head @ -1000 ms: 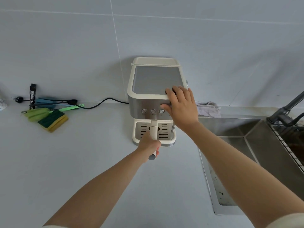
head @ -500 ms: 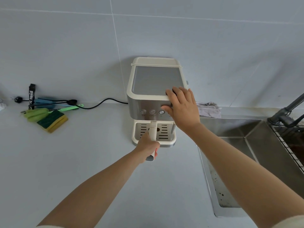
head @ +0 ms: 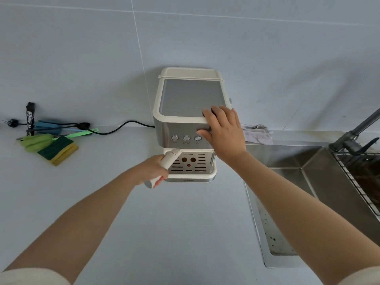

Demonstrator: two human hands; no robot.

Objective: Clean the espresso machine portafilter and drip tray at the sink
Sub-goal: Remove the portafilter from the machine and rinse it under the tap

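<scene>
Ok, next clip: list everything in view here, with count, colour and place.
espresso machine: 1, cream and steel, against wall
portafilter handle: 1, cream, angled left from the machine front
drip tray: 1, cream, slotted steel grate, machine base
power cord: 1, black, counter left
sponges: stacked, green and yellow, far left
brushes: several, green and blue, far left
cloth: 1, grey, behind sink
sink: 1, steel, right
faucet: 1, dark, far right
left hand: gripping portafilter handle
right hand: on machine's front right corner

a pale grey tiled wall (head: pixel 82 48) with thin white grout lines rises behind a smooth light grey bench (head: pixel 174 223). soft, even daylight falls over both, with only faint shadows along the join.
</scene>
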